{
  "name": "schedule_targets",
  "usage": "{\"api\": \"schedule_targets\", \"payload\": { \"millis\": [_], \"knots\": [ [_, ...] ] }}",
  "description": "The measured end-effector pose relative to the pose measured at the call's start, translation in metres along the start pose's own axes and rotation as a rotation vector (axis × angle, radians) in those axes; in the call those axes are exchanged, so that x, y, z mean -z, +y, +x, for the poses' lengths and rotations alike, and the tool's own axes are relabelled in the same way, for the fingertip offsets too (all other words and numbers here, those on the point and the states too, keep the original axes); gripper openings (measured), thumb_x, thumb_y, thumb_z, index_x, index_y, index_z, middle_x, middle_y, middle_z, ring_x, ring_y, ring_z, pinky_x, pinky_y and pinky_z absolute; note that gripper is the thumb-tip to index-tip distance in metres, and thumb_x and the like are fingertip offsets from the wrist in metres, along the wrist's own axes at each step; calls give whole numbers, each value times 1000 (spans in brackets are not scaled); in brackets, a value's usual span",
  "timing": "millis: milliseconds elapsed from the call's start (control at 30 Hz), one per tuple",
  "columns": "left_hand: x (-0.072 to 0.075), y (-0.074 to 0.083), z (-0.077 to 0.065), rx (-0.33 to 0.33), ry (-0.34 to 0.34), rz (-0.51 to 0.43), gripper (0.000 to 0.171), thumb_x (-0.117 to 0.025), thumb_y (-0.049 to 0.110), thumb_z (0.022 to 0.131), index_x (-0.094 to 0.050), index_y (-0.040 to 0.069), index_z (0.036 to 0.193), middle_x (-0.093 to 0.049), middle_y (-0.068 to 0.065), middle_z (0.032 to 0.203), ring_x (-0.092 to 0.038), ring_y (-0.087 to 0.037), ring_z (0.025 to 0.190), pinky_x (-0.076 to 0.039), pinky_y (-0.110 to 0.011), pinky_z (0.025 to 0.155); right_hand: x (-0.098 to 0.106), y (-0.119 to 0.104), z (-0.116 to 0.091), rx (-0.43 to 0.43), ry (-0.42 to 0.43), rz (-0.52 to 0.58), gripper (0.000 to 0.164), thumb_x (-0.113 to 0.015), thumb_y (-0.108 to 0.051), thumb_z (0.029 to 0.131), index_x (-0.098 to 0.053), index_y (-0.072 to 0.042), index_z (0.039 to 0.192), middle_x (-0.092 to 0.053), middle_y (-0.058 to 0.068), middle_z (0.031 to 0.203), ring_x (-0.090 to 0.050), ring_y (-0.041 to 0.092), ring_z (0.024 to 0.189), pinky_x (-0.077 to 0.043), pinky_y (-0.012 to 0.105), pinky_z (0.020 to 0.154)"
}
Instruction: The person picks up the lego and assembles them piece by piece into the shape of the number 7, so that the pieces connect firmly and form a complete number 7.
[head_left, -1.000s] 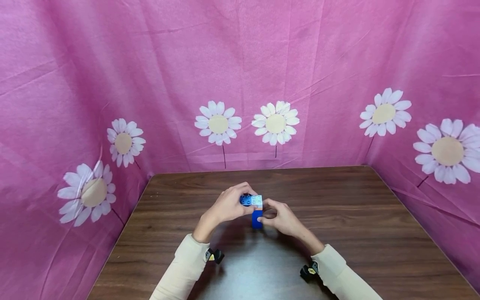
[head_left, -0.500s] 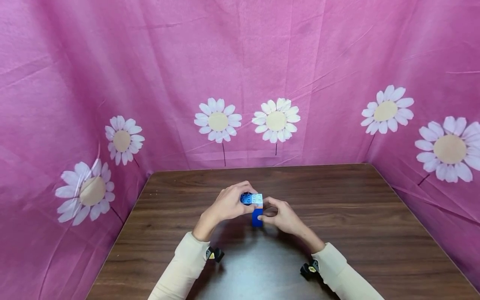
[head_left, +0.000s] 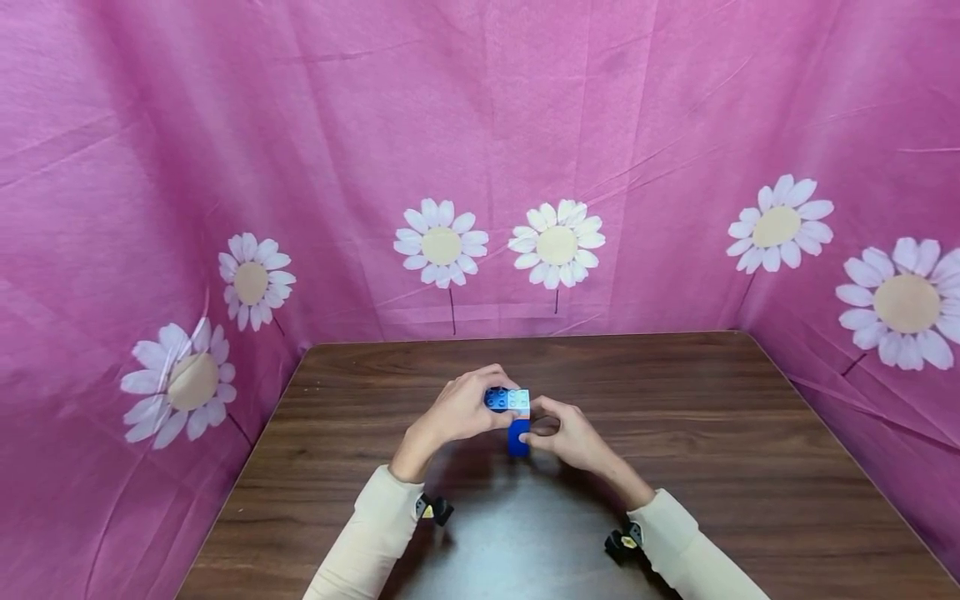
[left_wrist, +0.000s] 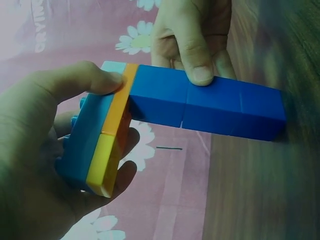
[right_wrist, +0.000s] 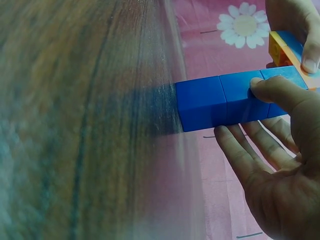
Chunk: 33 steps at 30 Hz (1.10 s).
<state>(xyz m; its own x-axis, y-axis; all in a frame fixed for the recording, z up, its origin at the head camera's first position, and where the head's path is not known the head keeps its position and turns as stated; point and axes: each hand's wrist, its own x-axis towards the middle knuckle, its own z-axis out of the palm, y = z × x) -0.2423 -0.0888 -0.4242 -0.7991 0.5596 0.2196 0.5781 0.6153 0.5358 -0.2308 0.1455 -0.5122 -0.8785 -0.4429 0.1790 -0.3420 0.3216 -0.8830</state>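
Observation:
Three dark blue toy bricks (left_wrist: 210, 102) form an upright column on the table. At its upper end lie an orange brick (left_wrist: 121, 100) and a yellow brick (left_wrist: 102, 170) side by side. Above them are a mid-blue brick (head_left: 497, 399) and a light blue brick (head_left: 519, 400), studs up; this upper part juts left of the column. My left hand (head_left: 459, 408) grips that upper part, thumb on its near side and fingers on the far side. With my right hand (head_left: 573, 437) I pinch the column, thumb on the near face and fingers behind.
The brown wooden table (head_left: 675, 392) stands against a pink cloth (head_left: 495, 125) with white daisies, which rises behind it and along both sides. Black wrist cameras, left (head_left: 441, 510) and right (head_left: 619, 546), hang near the sleeve cuffs.
The head view has shifted slightly. Both hands keep their hold on the bricks, with hardly any movement of the stack.

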Motion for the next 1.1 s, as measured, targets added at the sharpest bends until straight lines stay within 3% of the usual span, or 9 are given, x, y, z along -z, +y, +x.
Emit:
{"api": "schedule_targets", "payload": {
  "millis": [233, 300, 467, 667, 900, 1100],
  "knots": [
    [6, -5, -6, -21, -27, -34, 47, -86, 34, 91, -72, 20, 133, -69, 3, 121, -66, -12, 103, -56, -30, 86, -1, 1, 0, 4, 8, 3, 28, -82, -16, 96, -69, -11, 121, -74, 14, 121, -76, 32, 109, -65, 36, 90],
    [8, -10, -10, -17, -17, -97, 54, -88, 29, 90, -67, 17, 138, -70, -2, 125, -66, -15, 106, -57, -33, 91, -2, 1, 0, 3, 15, 9, 29, -82, -15, 96, -69, -10, 122, -74, 15, 121, -76, 31, 109, -64, 36, 91],
    [11, -25, -23, 14, -1, -332, 57, -82, 3, 89, -56, 12, 139, -65, -11, 131, -65, -23, 102, -61, -43, 89, -3, -1, -2, -27, 64, 17, 35, -81, -13, 95, -68, -6, 126, -75, 17, 120, -77, 29, 105, -65, 35, 90],
    [7, -34, -29, 47, 50, -438, 49, -72, -6, 93, -57, 13, 136, -60, -11, 129, -67, -25, 102, -63, -32, 87, 0, -6, -5, -86, 119, -7, 37, -81, -15, 95, -68, -4, 128, -74, 18, 121, -75, 28, 107, -64, 37, 92],
    [-7, -44, -22, 15, 133, -445, 51, -73, -10, 92, -61, 9, 138, -60, -13, 127, -69, -25, 104, -62, -28, 89, 7, -5, -5, -163, 159, -6, 36, -80, -18, 97, -65, -6, 129, -75, 15, 122, -74, 28, 111, -62, 39, 97],
    [-18, -50, -12, -61, 250, -289, 48, -69, -15, 90, -66, 1, 135, -60, -16, 126, -71, -28, 100, -64, -34, 86, 14, -4, -6, -179, 193, -31, 35, -80, -23, 98, -67, -9, 126, -76, 13, 119, -75, 27, 109, -63, 37, 94]
  ]
}}
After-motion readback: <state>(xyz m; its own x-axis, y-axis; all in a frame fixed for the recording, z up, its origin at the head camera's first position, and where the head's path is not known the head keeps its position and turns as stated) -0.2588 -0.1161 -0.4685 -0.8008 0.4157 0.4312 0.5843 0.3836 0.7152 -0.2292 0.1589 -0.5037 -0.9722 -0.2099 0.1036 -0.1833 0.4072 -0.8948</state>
